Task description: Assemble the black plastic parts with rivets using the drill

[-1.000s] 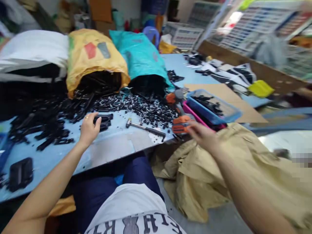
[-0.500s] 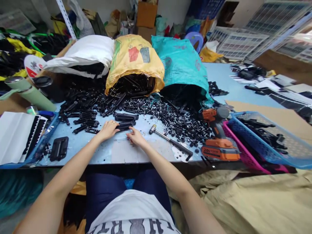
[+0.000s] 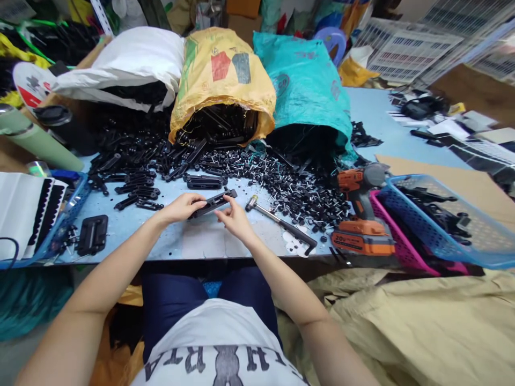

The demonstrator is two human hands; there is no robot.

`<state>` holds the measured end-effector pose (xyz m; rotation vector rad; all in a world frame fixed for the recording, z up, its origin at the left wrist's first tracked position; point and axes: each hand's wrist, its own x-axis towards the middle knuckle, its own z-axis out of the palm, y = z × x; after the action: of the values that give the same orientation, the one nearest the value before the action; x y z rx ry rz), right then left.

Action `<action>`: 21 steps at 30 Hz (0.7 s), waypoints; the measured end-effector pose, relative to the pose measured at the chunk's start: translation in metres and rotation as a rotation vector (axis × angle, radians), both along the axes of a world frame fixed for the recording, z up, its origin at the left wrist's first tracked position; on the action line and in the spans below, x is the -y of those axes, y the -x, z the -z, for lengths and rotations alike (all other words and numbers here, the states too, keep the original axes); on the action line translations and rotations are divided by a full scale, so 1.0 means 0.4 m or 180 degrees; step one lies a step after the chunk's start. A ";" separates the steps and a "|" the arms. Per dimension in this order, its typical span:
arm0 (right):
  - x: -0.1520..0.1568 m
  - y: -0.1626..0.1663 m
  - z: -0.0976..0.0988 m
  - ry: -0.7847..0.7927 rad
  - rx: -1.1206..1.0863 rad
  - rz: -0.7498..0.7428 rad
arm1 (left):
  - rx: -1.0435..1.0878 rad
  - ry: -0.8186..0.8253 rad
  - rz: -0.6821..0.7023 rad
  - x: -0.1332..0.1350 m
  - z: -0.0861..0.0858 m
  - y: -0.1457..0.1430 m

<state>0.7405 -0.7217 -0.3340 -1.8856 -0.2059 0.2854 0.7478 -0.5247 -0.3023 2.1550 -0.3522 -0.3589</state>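
Observation:
A long black plastic part [image 3: 213, 203] is held tilted between both hands over the front of the table, its right end higher. My left hand [image 3: 182, 208] pinches its left end, thumb and fingers closed on it. At the other end my right hand [image 3: 235, 217] grips it between thumb and forefinger. Just behind it lie similar long black parts [image 3: 206, 182], side by side. A hammer [image 3: 281, 221] with a black handle rests to the right of my right hand. More black parts [image 3: 139, 190] lie left of my left hand.
White [image 3: 137, 53], yellow [image 3: 225, 64] and teal [image 3: 301, 80] sacks lie open behind heaps of black parts and small screw-like pieces [image 3: 298, 193]. An orange cordless drill [image 3: 362, 236] stands at right beside a blue basket [image 3: 475, 252]. Another blue basket [image 3: 60, 241] is at left.
Both hands have lifted a long black part off the table and tilted it. The small group of long parts behind stays on the table. The camera view has shifted slightly.

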 end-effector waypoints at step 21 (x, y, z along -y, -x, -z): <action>0.007 0.031 0.135 -0.1131 -0.1033 0.0364 | 0.1679 -0.1723 -0.0380 0.120 0.191 0.104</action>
<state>0.7281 -0.7244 -0.3878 -1.4696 0.0689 0.4408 0.7064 -0.5726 -0.3789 2.7800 -0.4528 0.2232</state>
